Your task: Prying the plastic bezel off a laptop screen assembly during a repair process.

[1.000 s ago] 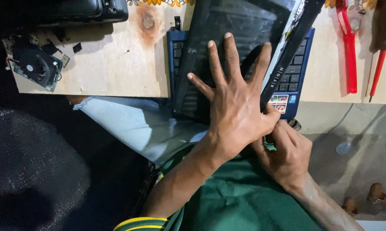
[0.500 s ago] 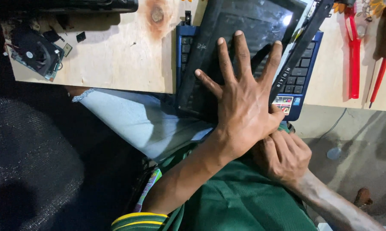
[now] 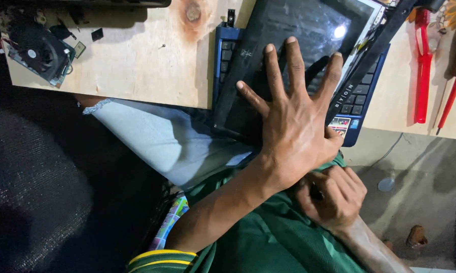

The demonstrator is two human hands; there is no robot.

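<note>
Head cam: left hand [image 3: 293,131] spread flat, unclenched, pinning detached laptop screen [image 3: 293,45] over blue keyboard base [image 3: 362,101] at worktop [image 3: 147,65] near edge, right hand [image 3: 334,197] clenched below on sth small; bezel already off, screen not yet lifted away.

The left hand [image 3: 293,131] now sits a bit higher on the dark screen panel [image 3: 288,45], and its fingers reach further up the glass; the right hand [image 3: 334,197] is lower and more tucked under the left wrist, closed tight near the green shirt [image 3: 268,242]; the small fan [image 3: 38,53] on the desk [image 3: 137,55] shows nearer the top left corner than before.
</note>
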